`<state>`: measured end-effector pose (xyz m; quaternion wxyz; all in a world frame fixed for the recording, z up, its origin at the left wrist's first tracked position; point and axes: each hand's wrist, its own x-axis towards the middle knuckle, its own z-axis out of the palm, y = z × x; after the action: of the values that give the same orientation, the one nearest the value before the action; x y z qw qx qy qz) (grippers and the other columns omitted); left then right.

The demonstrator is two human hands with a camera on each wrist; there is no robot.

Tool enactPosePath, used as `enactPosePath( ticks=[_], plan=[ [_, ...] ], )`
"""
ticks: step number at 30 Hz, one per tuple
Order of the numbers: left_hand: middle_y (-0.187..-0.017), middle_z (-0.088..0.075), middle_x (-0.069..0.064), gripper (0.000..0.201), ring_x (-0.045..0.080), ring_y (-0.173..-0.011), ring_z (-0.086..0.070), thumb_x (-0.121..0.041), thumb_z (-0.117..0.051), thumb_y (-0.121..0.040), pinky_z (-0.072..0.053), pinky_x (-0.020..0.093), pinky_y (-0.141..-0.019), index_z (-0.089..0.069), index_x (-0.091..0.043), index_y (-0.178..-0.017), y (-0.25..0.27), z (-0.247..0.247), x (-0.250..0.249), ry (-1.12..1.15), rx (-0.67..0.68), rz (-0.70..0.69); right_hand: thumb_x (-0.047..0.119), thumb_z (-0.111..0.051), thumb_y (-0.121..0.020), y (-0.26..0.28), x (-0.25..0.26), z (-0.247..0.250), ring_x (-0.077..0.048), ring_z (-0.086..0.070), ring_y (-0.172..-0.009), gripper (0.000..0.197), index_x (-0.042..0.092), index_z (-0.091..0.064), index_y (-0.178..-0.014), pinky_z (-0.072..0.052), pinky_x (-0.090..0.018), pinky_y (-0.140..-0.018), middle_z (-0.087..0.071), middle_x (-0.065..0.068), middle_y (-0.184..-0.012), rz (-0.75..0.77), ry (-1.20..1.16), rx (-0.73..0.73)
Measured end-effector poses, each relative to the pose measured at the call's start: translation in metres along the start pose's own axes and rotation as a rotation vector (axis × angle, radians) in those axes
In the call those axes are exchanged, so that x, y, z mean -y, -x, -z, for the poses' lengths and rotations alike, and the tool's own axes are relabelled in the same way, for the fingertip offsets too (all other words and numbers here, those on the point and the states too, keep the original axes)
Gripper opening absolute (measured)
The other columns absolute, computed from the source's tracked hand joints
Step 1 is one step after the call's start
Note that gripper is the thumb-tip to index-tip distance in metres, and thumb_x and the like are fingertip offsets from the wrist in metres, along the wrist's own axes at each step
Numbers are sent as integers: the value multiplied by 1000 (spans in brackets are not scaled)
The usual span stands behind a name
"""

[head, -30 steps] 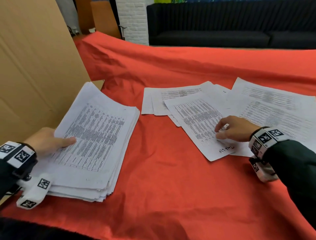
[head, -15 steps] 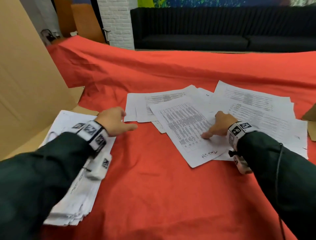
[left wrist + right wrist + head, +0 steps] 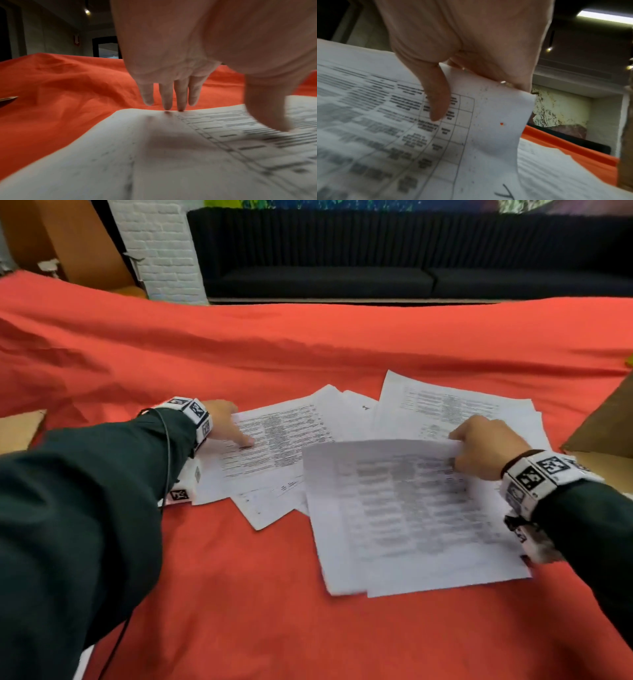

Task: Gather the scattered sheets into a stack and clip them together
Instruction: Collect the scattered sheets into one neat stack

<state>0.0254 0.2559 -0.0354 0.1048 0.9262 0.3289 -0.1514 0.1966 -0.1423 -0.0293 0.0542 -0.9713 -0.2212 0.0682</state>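
1. Several loose sheets (image 3: 455, 412) lie overlapped on the red cloth (image 3: 239, 594).
2. Right hand (image 3: 486, 448) pinches one limp sheet (image 3: 411, 515) by its edge.
3. Left hand (image 3: 222, 422) presses straight fingers (image 3: 171, 94) on another sheet (image 3: 270, 446); thin paper likely slides and creases.

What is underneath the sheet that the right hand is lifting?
Under the lifted sheet, pinched by the right hand, other printed sheets and the red cloth show around its edges; whatever lies directly beneath is covered.

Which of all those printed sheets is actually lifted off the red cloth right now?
The blurred sheet nearest the camera: the right hand pinches its far edge and raises it. The other sheets lie flat, one under the left hand.
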Motion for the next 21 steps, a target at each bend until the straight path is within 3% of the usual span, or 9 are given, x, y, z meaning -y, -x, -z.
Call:
enactPosePath(
  ticks=[3,5,8,10,13,15,18,21],
  plan=[
    [-161,-36,5,132,28,-145,-39,-76,-81,-52,-33,43,-120,-30,-16,-158,-23,1,-7,-30,36,-82,14,-75,-73,-15,-22,9,-25,-64,-76,10,24,-73,-76,-49,-29,-65,-66,-2,-72,-2,115,119],
    [-144,-54,5,127,27,-129,-54,-75,-84,-44,-44,43,-112,-43,-16,-149,-31,2,-16,-42,14,-137,16,-74,-73,-28,-36,13,-28,-63,-77,10,16,-72,-83,-46,-28,-64,-66,-4,-77,-34,184,120],
    [-114,-69,0,84,24,-104,-65,-54,-95,-54,-52,41,-100,-58,-17,-120,-42,2,-23,-1,44,-145,15,-69,-74,-41,-57,10,-28,-60,-79,24,16,-61,-96,-47,-28,-64,-59,-4,-83,-127,338,127],
    [-99,-76,2,61,25,-91,-71,-49,-94,-61,-57,41,-89,-70,-14,-105,-44,7,-23,-21,44,-183,19,-64,-74,-47,-64,5,-28,-61,-81,28,16,-59,-102,-51,-29,-68,-56,-2,-85,-111,410,141],
    [-86,-78,7,40,27,-79,-72,-50,-87,-71,-59,45,-80,-77,-16,-89,-36,19,-15,-26,-21,-218,22,-78,-71,-55,-57,3,-25,-62,-87,39,15,-54,-101,-47,-28,-66,-59,-5,-101,-56,304,172],
    [-81,-78,1,34,24,-77,-72,-51,-85,-73,-59,46,-82,-78,-21,-87,-26,29,-7,3,-39,-251,29,-92,-66,-60,-52,2,-19,-59,-83,49,19,-51,-90,-41,-29,-62,-61,-2,-98,-42,99,230],
    [-85,-79,-1,34,25,-82,-74,-48,-84,-72,-58,46,-86,-78,-23,-94,-5,41,4,110,-38,-273,45,-96,-59,-66,-51,2,-22,-61,-87,50,23,-58,-83,-47,-33,-76,-65,1,-94,-40,-3,248],
    [-89,-80,1,38,25,-84,-74,-49,-81,-73,-58,42,-85,-77,-21,-98,12,46,13,234,-68,-269,41,-100,-51,-65,-52,6,-27,-65,-92,61,17,-67,-97,-51,-34,-82,-68,0,-96,-89,-10,215]
  ],
)
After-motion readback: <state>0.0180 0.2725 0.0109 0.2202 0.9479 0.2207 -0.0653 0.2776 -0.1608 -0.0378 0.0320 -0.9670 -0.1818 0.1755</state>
